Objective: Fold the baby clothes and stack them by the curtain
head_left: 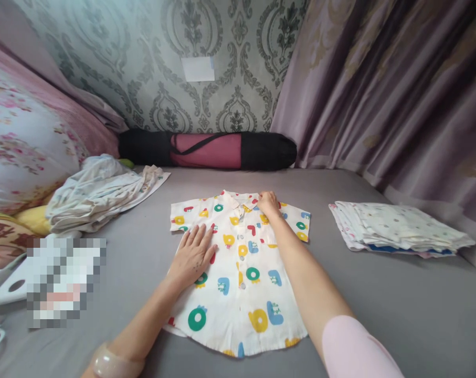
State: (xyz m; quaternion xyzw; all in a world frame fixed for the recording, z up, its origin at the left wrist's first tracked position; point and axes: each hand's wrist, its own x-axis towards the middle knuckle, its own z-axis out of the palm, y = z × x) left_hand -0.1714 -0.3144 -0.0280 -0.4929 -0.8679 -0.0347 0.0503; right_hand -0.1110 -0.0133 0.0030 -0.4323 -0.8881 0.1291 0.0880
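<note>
A small white short-sleeved button-up shirt (230, 294) with colourful letter prints lies spread flat, front side up, collar pointing away from me. My left hand (192, 254) rests flat on its left chest, fingers stretched out and a little apart. At the right side of the collar (241, 200), my right hand (268, 203) is closed with its fingers bent, gripping the shirt's edge there. The fingertips of that hand are partly hidden. Buttons run down the middle of the shirt, and both sleeves lie out to the sides.
The shirt lies on a grey sheet (135, 273). A folded stack of cloths (399, 226) sits at right, a crumpled pile of clothes (99, 194) at left. A black and maroon long bag (206, 150) lies along the wall. Purple curtains (379, 89) hang at right.
</note>
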